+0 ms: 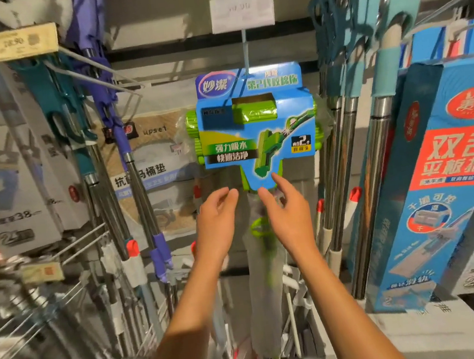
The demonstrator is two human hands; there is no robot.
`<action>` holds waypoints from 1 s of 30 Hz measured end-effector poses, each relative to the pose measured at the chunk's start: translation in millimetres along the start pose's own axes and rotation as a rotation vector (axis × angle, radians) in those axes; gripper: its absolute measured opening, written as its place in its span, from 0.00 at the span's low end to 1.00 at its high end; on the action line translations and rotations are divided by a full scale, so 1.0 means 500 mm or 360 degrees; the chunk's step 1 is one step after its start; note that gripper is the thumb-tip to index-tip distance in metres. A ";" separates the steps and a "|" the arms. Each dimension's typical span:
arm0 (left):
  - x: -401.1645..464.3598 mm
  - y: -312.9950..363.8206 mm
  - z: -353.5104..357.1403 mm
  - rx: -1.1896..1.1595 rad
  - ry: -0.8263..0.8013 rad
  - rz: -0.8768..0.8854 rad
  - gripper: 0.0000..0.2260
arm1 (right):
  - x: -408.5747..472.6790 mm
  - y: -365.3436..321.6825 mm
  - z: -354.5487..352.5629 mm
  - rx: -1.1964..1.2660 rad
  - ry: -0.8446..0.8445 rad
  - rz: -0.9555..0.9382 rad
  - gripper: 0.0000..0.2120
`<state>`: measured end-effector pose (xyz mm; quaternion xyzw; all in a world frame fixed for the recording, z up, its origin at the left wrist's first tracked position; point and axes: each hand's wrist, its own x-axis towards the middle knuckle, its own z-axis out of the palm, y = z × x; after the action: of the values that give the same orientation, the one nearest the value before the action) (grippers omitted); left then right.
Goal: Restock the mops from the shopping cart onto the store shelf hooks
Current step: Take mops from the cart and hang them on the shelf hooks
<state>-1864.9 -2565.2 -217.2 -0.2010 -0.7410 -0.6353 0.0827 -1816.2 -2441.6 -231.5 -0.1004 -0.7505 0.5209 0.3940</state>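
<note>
A green sponge mop in a blue card package [254,123] hangs from a wire shelf hook [245,48] in the middle of the shelf. Its handle, wrapped in clear plastic [262,265], drops down between my forearms. My left hand [216,223] hovers just below and to the left of the card's bottom edge, fingers relaxed and holding nothing. My right hand [286,215] reaches up just right of the handle, its fingertips close to the card's lower tip, also holding nothing. The cart is not clearly in view.
Teal and purple mops [120,152] hang on hooks at the left, steel-handled mops [353,141] at the right. A tall blue flat-mop box [439,184] stands at the right. Price tags [242,10] sit above. Bare wire hooks [97,77] jut out at the upper left.
</note>
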 end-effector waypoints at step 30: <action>-0.714 -0.094 -0.839 0.1619 0.0973 -0.0533 0.29 | -0.735 -0.303 0.476 -0.0199 -0.1131 -0.0916 0.37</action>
<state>-1616.4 -3048.4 -319.9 0.1741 -0.9155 -0.2354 0.2760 -1696.4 -2881.4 -314.7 0.2734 -0.8664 0.3461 0.2341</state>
